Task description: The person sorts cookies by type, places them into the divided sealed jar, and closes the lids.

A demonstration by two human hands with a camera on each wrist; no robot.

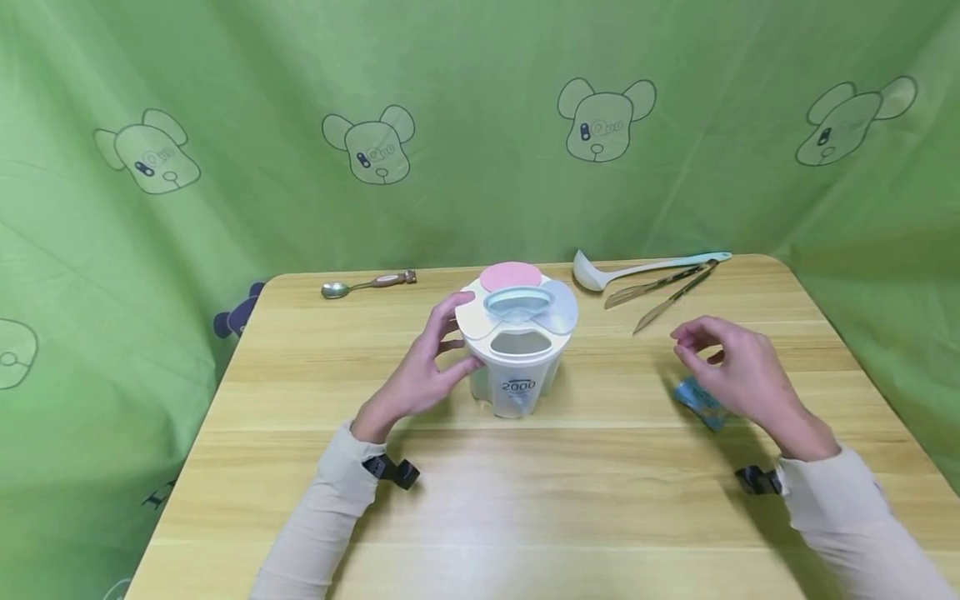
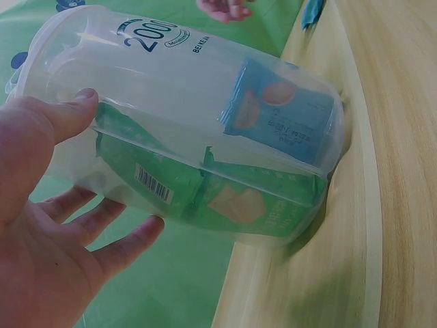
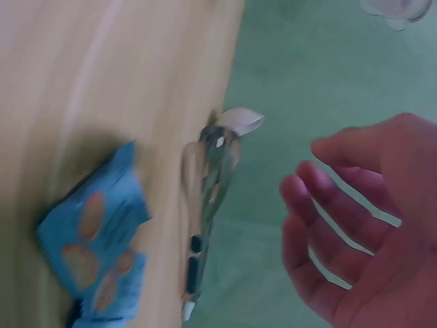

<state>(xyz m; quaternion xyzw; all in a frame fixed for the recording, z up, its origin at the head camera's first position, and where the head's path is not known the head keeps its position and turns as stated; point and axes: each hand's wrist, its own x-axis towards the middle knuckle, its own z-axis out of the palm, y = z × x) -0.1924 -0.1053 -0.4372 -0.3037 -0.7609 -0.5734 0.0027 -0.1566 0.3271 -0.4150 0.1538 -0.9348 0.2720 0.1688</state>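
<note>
A clear plastic storage container (image 1: 516,396) marked "2000" stands on the table, its white lid (image 1: 474,318) carrying pink and grey-blue covers and an uncovered opening at the front. My left hand (image 1: 415,377) holds its left side, thumb in front and fingers behind. Through the wall, the left wrist view shows a blue snack packet (image 2: 280,113) in one compartment and green packets (image 2: 256,198) in another. My right hand (image 1: 738,367) hovers with loosely bent fingers, holding nothing. Below it, another blue snack packet (image 3: 102,239) lies on the table, partly covered by the hand in the head view.
Along the back edge lie a spoon (image 1: 336,290) on the left, and a white ladle (image 1: 590,275) with metal tongs (image 1: 660,286) on the right. A green curtain (image 1: 480,200) hangs behind the wooden table (image 1: 300,350).
</note>
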